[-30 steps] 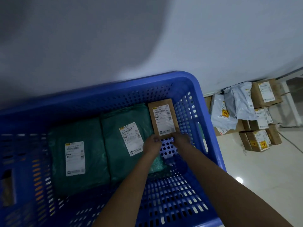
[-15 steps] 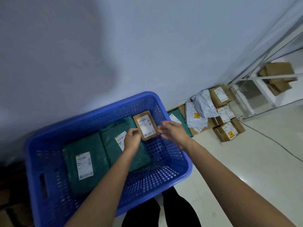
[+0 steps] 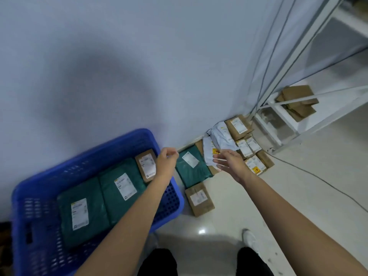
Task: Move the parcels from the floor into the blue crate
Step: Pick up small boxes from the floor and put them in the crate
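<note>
Above the blue crate (image 3: 95, 154) and floor parcels (image 3: 235, 148), both hands' fingers (image 3: 220, 162) hang loose, holding nothing.

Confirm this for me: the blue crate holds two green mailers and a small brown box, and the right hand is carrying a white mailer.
Not quite. The head view shows the blue crate with two green mailers and a small brown box, as stated, but the right hand carries nothing: its fingers are spread and empty, reaching toward the floor pile. The white mailer lies in that pile.

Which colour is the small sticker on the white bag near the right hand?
Yellow, with a dark mark on it. The sticker on the white bag shows in the head view.
</note>
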Action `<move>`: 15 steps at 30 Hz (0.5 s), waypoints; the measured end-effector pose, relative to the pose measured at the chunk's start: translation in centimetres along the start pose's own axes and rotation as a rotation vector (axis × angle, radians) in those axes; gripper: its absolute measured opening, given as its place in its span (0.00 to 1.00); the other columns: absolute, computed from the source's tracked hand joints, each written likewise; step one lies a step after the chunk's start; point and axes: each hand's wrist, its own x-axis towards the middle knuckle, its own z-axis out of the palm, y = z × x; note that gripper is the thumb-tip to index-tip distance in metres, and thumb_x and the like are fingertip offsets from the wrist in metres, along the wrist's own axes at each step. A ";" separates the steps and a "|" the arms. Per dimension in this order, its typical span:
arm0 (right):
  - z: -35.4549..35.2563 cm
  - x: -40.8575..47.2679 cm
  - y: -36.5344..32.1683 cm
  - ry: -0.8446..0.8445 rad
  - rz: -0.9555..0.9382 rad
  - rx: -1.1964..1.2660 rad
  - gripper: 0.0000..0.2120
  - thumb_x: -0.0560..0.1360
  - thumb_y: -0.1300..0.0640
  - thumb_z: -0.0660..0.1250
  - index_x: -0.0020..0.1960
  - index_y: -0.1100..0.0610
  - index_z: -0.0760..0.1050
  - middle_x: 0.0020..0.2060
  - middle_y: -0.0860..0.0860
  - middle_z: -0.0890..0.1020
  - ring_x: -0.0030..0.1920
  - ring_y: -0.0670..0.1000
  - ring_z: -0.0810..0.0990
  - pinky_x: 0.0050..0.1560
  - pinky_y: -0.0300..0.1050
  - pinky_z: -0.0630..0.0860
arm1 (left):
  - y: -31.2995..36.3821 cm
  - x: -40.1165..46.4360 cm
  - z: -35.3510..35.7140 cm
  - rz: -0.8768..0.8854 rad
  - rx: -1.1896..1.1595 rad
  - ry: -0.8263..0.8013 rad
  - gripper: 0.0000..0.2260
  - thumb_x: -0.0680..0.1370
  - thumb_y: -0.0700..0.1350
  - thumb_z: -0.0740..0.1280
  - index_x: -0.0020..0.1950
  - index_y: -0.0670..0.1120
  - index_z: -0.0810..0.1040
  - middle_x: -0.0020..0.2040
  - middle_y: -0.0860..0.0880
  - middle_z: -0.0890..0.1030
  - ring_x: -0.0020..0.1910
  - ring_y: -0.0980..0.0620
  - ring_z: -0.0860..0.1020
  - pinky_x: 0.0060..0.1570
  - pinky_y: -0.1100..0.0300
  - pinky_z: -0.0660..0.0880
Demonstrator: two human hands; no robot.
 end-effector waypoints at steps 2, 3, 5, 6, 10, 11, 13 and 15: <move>-3.6 0.1 0.2 -0.023 0.015 -0.002 0.07 0.81 0.56 0.60 0.54 0.58 0.74 0.50 0.58 0.81 0.50 0.56 0.81 0.55 0.50 0.77 | 0.3 -1.2 4.3 0.010 0.013 0.006 0.03 0.76 0.40 0.66 0.48 0.46 0.77 0.52 0.47 0.80 0.51 0.49 0.77 0.53 0.54 0.74; -5.5 0.2 0.3 -0.034 0.021 -0.003 0.07 0.80 0.57 0.61 0.55 0.59 0.73 0.48 0.58 0.80 0.45 0.54 0.80 0.48 0.46 0.77 | 0.2 -1.8 6.5 0.003 0.007 0.013 0.03 0.76 0.40 0.66 0.49 0.45 0.77 0.51 0.47 0.80 0.51 0.49 0.77 0.53 0.54 0.74; -9.1 0.4 0.3 -0.057 0.032 -0.044 0.07 0.80 0.57 0.61 0.56 0.59 0.72 0.45 0.57 0.79 0.40 0.52 0.78 0.43 0.42 0.77 | -0.4 -3.3 10.8 -0.049 -0.015 0.023 0.04 0.76 0.39 0.65 0.50 0.44 0.77 0.50 0.46 0.79 0.50 0.49 0.77 0.50 0.55 0.74; -10.9 0.6 0.4 -0.067 0.041 -0.079 0.07 0.80 0.57 0.61 0.55 0.59 0.73 0.46 0.57 0.80 0.42 0.52 0.79 0.46 0.42 0.77 | -1.1 -4.0 12.8 -0.083 -0.011 0.031 0.04 0.77 0.38 0.65 0.50 0.43 0.77 0.50 0.45 0.79 0.51 0.47 0.78 0.50 0.55 0.74; -17.3 1.1 0.3 -0.106 0.072 -0.185 0.06 0.80 0.54 0.61 0.51 0.55 0.75 0.53 0.57 0.82 0.51 0.54 0.82 0.56 0.49 0.77 | -3.7 -6.4 19.5 -0.151 0.050 0.044 0.04 0.77 0.41 0.65 0.51 0.44 0.77 0.52 0.45 0.80 0.52 0.46 0.78 0.53 0.52 0.75; -18.5 1.2 0.3 -0.110 0.077 -0.204 0.07 0.80 0.54 0.61 0.52 0.56 0.76 0.53 0.57 0.82 0.52 0.55 0.82 0.57 0.50 0.77 | -3.8 -7.0 20.6 -0.165 0.051 0.046 0.05 0.78 0.41 0.65 0.53 0.44 0.78 0.51 0.46 0.80 0.51 0.48 0.78 0.51 0.55 0.75; -20.1 1.2 0.5 -0.110 0.101 -0.250 0.08 0.80 0.53 0.62 0.52 0.56 0.75 0.53 0.57 0.82 0.53 0.55 0.82 0.57 0.50 0.77 | -4.0 -8.3 22.1 -0.199 0.015 0.052 0.06 0.78 0.40 0.64 0.54 0.42 0.77 0.46 0.48 0.79 0.47 0.50 0.77 0.48 0.58 0.74; -20.8 1.3 1.0 -0.105 0.132 -0.277 0.07 0.79 0.53 0.62 0.53 0.56 0.75 0.53 0.57 0.82 0.53 0.55 0.82 0.55 0.48 0.78 | -4.3 -9.9 22.7 -0.241 -0.025 0.047 0.05 0.78 0.39 0.64 0.53 0.42 0.77 0.43 0.49 0.79 0.47 0.49 0.77 0.51 0.54 0.76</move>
